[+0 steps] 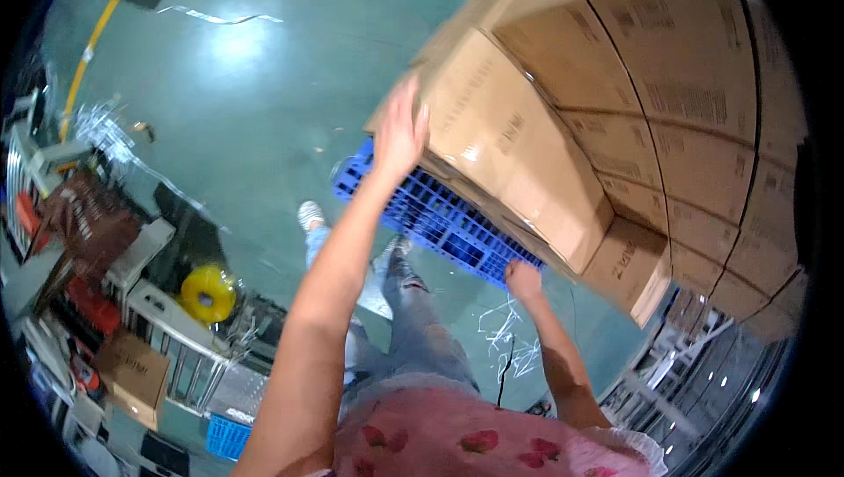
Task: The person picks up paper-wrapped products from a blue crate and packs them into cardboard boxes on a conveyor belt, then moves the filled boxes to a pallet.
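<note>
A long brown cardboard carton (501, 143) rests on a blue plastic pallet (440, 226), tight against a stack of more cartons. My left hand (401, 136) lies against the carton's left end with its fingers stretched out along the cardboard. Lower and to the right, my right hand (524, 280) is closed in a fist beside the pallet's edge, just under the carton's near bottom edge. Whatever it may grip there is hidden.
Strapped cartons (686, 81) tower at the right. Loose white strapping (510, 336) lies on the floor near my feet, with more strapping (110, 130) at the left. A yellow tape roll (208, 293) sits by a metal cart. A roller conveyor (694, 398) stands at the lower right.
</note>
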The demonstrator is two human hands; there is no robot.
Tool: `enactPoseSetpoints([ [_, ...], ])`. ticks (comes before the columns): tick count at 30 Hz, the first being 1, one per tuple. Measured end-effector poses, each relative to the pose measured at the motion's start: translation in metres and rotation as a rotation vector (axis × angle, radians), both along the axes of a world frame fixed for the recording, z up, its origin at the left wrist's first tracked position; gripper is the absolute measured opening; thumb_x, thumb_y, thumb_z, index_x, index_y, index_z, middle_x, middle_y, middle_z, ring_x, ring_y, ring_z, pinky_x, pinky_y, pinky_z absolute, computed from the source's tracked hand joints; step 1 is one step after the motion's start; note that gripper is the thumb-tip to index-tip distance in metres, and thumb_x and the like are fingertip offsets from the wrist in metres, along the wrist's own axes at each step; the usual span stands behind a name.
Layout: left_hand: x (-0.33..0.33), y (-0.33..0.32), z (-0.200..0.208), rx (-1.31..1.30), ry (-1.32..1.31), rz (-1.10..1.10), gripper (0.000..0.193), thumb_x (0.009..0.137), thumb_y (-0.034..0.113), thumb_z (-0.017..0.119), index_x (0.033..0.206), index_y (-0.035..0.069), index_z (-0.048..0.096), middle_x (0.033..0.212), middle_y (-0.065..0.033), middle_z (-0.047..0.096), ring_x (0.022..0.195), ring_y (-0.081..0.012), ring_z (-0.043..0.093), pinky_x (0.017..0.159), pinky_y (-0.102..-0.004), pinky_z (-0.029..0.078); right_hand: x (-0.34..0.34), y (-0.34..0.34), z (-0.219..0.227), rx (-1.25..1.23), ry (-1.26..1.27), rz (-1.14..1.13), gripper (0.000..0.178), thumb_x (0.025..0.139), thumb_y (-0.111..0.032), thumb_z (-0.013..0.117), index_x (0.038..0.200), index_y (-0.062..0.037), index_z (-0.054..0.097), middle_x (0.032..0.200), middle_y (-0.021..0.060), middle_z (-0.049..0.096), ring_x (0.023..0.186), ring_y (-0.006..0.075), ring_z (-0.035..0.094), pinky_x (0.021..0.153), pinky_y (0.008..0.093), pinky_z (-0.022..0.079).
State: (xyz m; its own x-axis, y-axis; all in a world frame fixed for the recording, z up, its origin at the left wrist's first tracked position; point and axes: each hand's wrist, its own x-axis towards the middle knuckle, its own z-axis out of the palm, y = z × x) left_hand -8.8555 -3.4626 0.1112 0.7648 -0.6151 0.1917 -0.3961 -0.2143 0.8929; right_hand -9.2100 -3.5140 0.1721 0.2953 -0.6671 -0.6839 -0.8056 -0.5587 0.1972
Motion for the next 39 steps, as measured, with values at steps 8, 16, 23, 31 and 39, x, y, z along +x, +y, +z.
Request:
enactPoseSetpoints([
  [8,-0.002,0.445,-0.048,1.086,0.721,-0.445,0.041,0.082,0.037,0.036,0.095,0.003,0.056,0.091,-0.0199,0.056,0.087,-0.0353,0.053,0.074,-0.0407,0.042,0.096,0.077,0.012,0.511,0.035,0.144,0.027,0.069,-0.026,0.047,0.076,-0.0006,0.056,0.075,0.0234,0.055,0.071,0.0372,0.054,0.060,0.0421,0.042],
  [16,0.156,0.481,-0.004,0.435,0.903,0.450,0.030,0.084,0.029,0.043,0.095,0.004,0.056,0.083,-0.0083,0.060,0.074,-0.0165,0.056,0.068,-0.0295,0.044,0.323,0.050,-0.043,0.598,-0.117,0.548,0.018,0.067,-0.018,0.048,0.070,-0.0023,0.056,0.068,0.0183,0.057,0.061,0.0287,0.056,0.051,0.0370,0.043],
  [23,0.217,0.523,-0.018,0.605,0.975,0.604,0.034,0.079,0.031,0.040,0.082,0.002,0.058,0.068,-0.0132,0.059,0.064,-0.0220,0.058,0.061,-0.0317,0.044,0.675,0.049,-0.051,0.302,-0.188,0.802,0.022,0.069,-0.022,0.047,0.072,-0.0029,0.059,0.076,0.0194,0.057,0.073,0.0349,0.055,0.064,0.0417,0.044],
  [31,0.320,0.561,-0.015,0.654,1.079,0.518,0.033,0.075,0.029,0.041,0.082,0.002,0.059,0.083,-0.0209,0.057,0.076,-0.0331,0.056,0.068,-0.0388,0.043,1.065,0.277,0.019,0.599,-0.545,1.149,0.021,0.072,-0.017,0.044,0.084,-0.0037,0.056,0.084,0.0181,0.057,0.081,0.0337,0.054,0.070,0.0409,0.043],
  [39,0.632,0.637,-0.067,0.853,0.905,0.285,0.033,0.077,0.027,0.038,0.082,0.003,0.060,0.087,-0.0197,0.057,0.079,-0.0318,0.056,0.070,-0.0409,0.043,1.246,0.331,0.036,0.676,-0.392,1.429,0.024,0.077,-0.022,0.042,0.081,-0.0018,0.053,0.079,0.0192,0.056,0.077,0.0344,0.053,0.066,0.0413,0.042],
])
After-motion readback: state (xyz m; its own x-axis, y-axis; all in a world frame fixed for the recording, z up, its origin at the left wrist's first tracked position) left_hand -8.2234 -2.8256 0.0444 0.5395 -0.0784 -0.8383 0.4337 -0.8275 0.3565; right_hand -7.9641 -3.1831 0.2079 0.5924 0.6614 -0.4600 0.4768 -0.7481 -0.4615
